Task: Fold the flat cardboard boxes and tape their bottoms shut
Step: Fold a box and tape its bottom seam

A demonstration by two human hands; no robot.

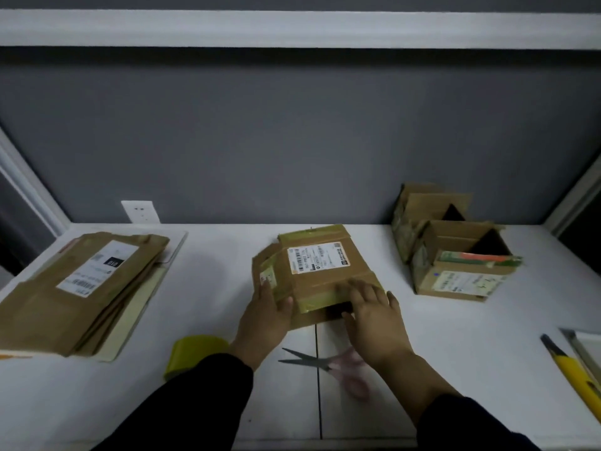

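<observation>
Sleeves [201,402], dark, reach in over a smooth white table [455,346]. Scissors [320,361] with pink handles lie open between the forearms, blades pointing left. Left of them sits a glossy yellow-green tape roll [195,353]. A yellow-handled tool [572,375] lies at the near right edge.

At the table's middle is the box [322,265], brown cardboard with a white label and shiny yellowish tape bands. The left hand [265,315] holds its near left corner, thumb on top and fingers along the side. The right hand [374,315] lies flat, fingers spread, pressing the near taped flap.

A stack [81,288] of flat brown boxes lies at the left. Two made boxes [461,268], open-topped, stand together at the far right. A white outlet [140,211] sits on the matte grey wall [292,141].
</observation>
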